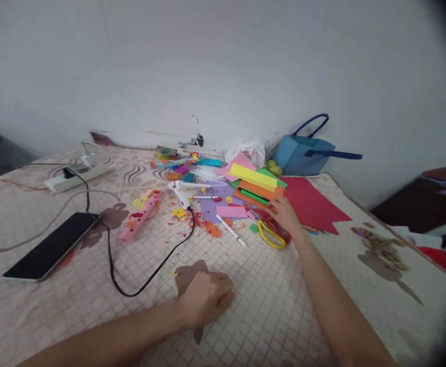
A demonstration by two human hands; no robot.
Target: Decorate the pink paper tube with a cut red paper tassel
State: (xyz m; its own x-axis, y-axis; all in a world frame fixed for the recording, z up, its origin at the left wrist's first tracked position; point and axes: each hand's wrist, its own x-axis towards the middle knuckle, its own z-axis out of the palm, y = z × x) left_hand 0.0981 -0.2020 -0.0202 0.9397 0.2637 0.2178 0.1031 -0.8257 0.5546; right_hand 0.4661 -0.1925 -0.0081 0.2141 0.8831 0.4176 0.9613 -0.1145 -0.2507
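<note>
My left hand (pixel 207 298) rests on the quilted cover near the front, curled into a fist, with nothing sticking out of it. My right hand (pixel 284 216) reaches forward, fingers bent but loosely apart, over the papers. Its fingertips are by the end of a green and black cutter-like tool (pixel 255 196) on orange paper (pixel 241 192); whether they touch it is unclear. Scissors with yellow and red handles (pixel 271 238) lie just beside and partly under this hand. A white pen (pixel 230 230) and a pink paper strip (pixel 231 211) lie to its left.
A white glue gun (pixel 180 193) trails a black cord toward a power strip (pixel 79 176). Left lies a black phone-like device (pixel 52 247); nearby is a pink decorated strip (pixel 142 216). Red paper (pixel 314 204), a blue bag (pixel 303 153) and a tan pile (pixel 385 247) are right.
</note>
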